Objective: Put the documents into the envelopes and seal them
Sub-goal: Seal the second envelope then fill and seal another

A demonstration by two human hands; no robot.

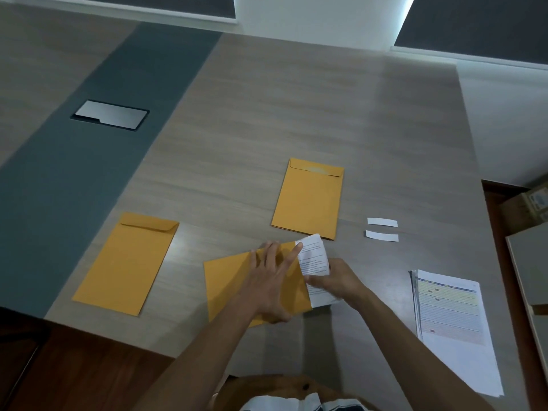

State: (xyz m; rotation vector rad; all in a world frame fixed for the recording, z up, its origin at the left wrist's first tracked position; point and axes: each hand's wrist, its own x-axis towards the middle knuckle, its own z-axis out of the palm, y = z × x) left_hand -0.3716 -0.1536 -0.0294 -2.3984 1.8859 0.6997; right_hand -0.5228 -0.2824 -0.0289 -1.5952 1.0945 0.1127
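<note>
Both hands work at lower centre: the left hand (268,280) lies flat pinning the tan paper envelope (234,287) steady, while the right hand (336,280) pinches the folded white printed document (314,258) into its mouth.

Document (313,262) blurred, partly inside envelope (225,280); left hand (272,280) covers opening.

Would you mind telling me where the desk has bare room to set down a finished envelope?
Bare wood lies beyond the left envelope and the far envelope, towards the metal hatch, and between those two. It is crowded around the hands, the white strips and the paper stack.
</note>
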